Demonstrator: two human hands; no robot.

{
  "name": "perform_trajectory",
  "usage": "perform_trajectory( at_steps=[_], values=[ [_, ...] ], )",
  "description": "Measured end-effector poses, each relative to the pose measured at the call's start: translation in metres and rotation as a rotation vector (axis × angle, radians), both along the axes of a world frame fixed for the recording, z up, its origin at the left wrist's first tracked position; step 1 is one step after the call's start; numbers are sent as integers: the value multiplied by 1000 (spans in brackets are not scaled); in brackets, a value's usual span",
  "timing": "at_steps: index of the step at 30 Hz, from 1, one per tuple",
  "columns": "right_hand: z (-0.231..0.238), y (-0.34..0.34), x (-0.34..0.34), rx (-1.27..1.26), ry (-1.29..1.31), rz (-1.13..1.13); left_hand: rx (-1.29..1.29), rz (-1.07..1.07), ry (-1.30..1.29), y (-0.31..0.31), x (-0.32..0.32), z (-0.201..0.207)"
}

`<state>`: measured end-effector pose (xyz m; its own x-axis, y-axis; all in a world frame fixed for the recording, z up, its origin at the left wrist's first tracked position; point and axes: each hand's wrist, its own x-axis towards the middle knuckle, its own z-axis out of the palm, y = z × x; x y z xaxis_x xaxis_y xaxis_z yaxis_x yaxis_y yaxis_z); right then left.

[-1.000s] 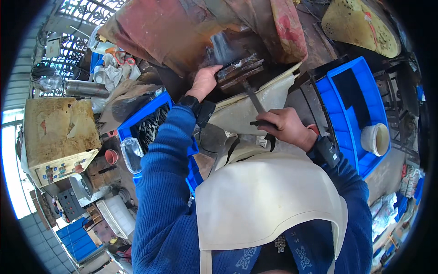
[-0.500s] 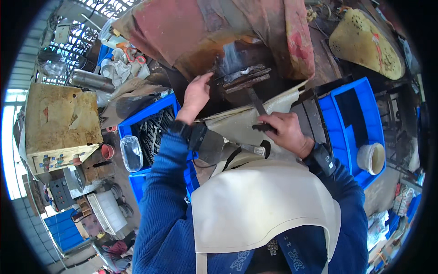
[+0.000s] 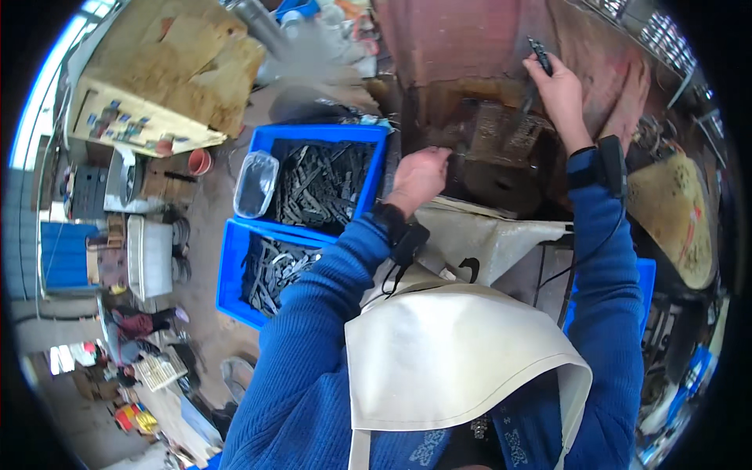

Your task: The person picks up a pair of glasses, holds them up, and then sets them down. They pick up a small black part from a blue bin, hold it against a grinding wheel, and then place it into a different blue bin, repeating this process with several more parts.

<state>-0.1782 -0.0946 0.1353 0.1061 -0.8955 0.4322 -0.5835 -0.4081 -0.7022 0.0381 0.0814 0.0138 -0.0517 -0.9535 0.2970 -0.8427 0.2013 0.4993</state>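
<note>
Nearest, we see the left hand (image 3: 421, 178) half curled beside a brown block (image 3: 493, 129) (whether it pinches anything, we cannot tell). Farther off, we find the right hand (image 3: 562, 92) grasping a slim dark object (image 3: 540, 55), held up against reddish cloth (image 3: 478, 39).

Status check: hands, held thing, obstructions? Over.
Right hand raised, gripping dark tool. Left hand near brown block, grip unclear. Possible obstruction: reddish sheet behind right hand.
</note>
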Motion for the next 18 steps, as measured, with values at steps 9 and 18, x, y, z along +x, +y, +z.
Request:
perform_trajectory(
  at_steps=[9, 18],
  values=[
    [-9, -53, 1, 13, 175, -9, -19, 9, -27, -2, -1, -9],
    [-3, -34, -6, 8, 41, -50, 7, 7, -48, -3, -2, -4]
  ],
)
